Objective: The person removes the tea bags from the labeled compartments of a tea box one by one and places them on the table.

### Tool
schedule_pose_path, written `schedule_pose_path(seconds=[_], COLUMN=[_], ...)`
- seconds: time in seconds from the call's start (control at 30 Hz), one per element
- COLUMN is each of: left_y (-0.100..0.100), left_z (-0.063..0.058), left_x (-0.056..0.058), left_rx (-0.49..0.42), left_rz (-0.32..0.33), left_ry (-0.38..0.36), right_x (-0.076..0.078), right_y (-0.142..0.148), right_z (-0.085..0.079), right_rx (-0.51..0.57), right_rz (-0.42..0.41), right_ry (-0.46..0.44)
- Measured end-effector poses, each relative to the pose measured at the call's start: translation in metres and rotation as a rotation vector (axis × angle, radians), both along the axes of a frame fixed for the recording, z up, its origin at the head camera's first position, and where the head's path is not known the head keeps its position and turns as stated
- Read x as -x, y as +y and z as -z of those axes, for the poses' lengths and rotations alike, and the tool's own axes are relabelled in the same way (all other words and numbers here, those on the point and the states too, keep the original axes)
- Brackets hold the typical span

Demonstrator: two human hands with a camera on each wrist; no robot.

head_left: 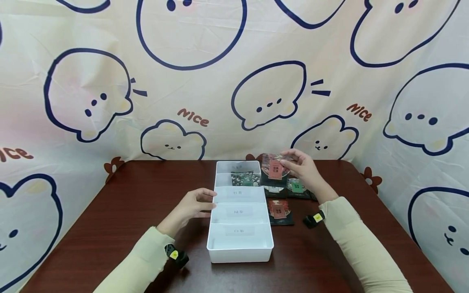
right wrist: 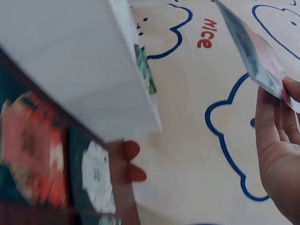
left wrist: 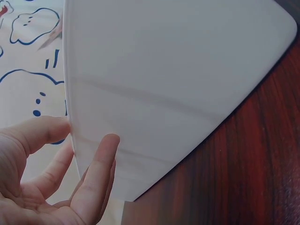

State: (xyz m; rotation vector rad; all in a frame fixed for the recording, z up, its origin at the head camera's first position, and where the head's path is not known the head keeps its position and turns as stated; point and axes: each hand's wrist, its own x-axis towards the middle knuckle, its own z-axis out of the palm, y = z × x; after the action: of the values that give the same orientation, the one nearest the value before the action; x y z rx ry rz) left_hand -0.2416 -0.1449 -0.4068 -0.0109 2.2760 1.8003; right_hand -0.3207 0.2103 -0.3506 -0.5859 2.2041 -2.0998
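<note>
A long white box [head_left: 239,255] with labelled compartments stands in front of me. My left hand [head_left: 190,207] touches its left side, fingertips at the rim and along the wall in the left wrist view. My right hand [head_left: 307,173] pinches a dark flat packet [head_left: 275,170] with a pink-red label by its right edge. It is raised beside the box's far right end; in the right wrist view the packet [right wrist: 255,56] is seen nearly edge-on. Inside a far compartment lie green patterned packets [head_left: 244,178], partly hidden by the wall.
Right of the box, on the brown table [head_left: 154,183], lie a red-labelled packet [head_left: 279,211], a white-labelled packet [head_left: 275,190] and a green-labelled packet [head_left: 297,186]. A cartoon-print cloth [head_left: 212,89] hangs behind the table.
</note>
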Motion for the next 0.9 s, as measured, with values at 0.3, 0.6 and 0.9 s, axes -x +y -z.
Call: schedule_pose_path(seconds=[0.3,0.6,0.9], left_y=[0.0,0.001,0.0], left_z=[0.003,0.003,0.002], left_x=[0.002,0.002,0.001], left_rx=[0.003,0.009,0.001], left_rz=[-0.008,-0.008,0.011], left_ry=[0.005,0.009,0.011], right_x=[-0.014,-0.021,-0.024], right_y=[0.051,0.089,0.106], right_z=[0.016,0.04,0.067], right_rx=[-0.075,-0.243,-0.431], right_rz=[0.034,0.105,0.052], right_ry=[-0.019,-0.088,-0.176])
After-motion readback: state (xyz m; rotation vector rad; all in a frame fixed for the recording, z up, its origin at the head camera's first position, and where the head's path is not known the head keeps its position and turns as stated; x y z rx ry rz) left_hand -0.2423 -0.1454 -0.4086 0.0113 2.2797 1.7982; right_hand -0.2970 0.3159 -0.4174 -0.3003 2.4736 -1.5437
